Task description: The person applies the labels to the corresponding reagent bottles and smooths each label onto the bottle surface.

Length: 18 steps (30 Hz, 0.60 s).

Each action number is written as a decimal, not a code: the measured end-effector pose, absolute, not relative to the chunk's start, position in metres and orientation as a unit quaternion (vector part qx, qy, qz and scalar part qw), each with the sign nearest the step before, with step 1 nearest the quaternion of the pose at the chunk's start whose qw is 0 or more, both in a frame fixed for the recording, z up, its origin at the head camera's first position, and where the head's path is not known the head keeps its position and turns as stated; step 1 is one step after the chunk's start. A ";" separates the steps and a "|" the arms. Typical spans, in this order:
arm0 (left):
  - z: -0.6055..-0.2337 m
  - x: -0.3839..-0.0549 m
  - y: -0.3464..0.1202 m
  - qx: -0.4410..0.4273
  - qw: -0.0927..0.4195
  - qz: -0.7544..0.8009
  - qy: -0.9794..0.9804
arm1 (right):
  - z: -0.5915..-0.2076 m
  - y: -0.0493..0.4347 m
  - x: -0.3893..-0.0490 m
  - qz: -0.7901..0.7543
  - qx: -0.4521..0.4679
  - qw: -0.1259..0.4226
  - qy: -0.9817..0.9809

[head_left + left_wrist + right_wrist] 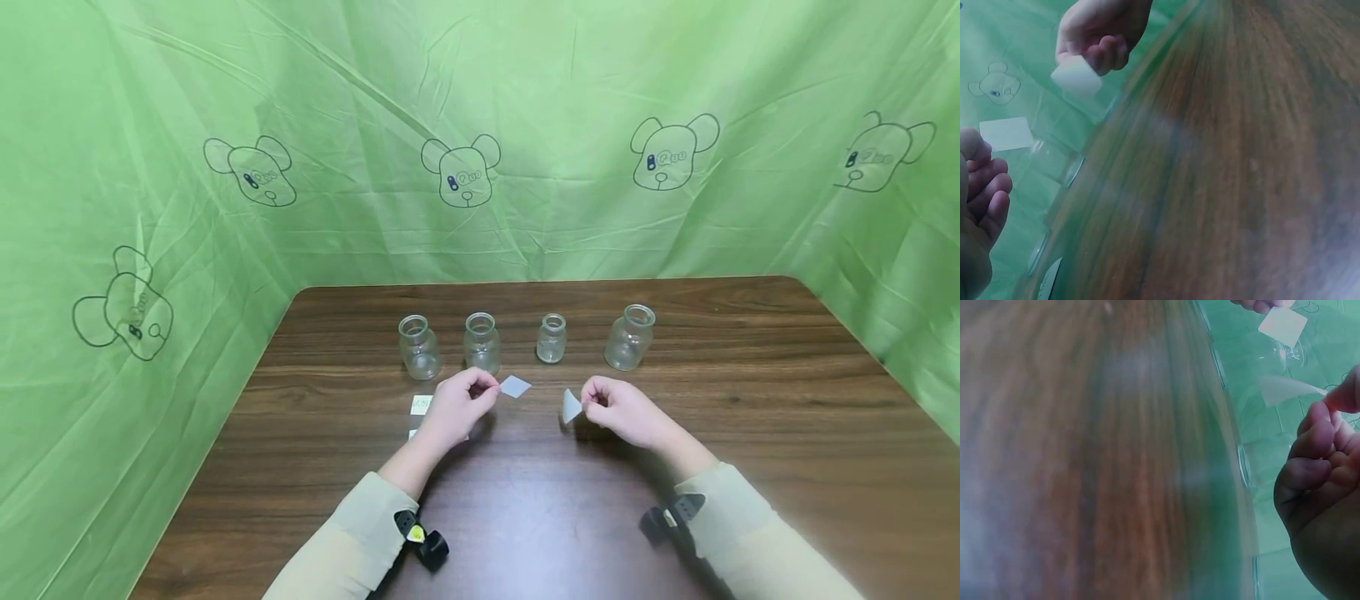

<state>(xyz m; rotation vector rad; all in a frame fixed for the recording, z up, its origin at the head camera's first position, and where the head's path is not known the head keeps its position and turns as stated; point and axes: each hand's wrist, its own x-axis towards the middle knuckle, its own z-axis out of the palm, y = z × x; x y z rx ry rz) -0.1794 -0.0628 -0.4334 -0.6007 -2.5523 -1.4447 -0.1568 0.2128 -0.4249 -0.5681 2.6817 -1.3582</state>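
Note:
My left hand [459, 410] pinches a small white paper slip [515, 386] by its corner, between thumb and fingertips. In the left wrist view that slip [1007, 134] looks flat and rectangular, without visible writing. To the right, my right hand [624, 410] pinches a second white slip [571, 407], which bends slightly in the right wrist view. Both slips are held over the table, a short gap apart. Just behind the left hand stands a clear glass jar [482, 342], its base partly covered by the hand. A small jar [551, 337] stands beyond the gap between the hands.
Another jar [420, 347] stands at the left of the row and a wider one [630, 337] at the right, all open-topped. A paper with writing [422, 404] lies left of the left hand; another, partly hidden, lies nearer. Green cloth [555, 208] hangs behind the wooden table [525, 517].

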 end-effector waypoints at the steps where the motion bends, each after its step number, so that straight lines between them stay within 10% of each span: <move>1: -0.434 -0.180 -0.063 -0.200 0.076 -0.481 -0.850 | -0.425 0.214 -0.156 -0.443 -0.187 0.048 0.876; 18: -0.429 -0.185 -0.068 -0.198 0.090 -0.485 -0.847 | -0.429 0.257 -0.150 -0.388 -0.147 0.069 0.907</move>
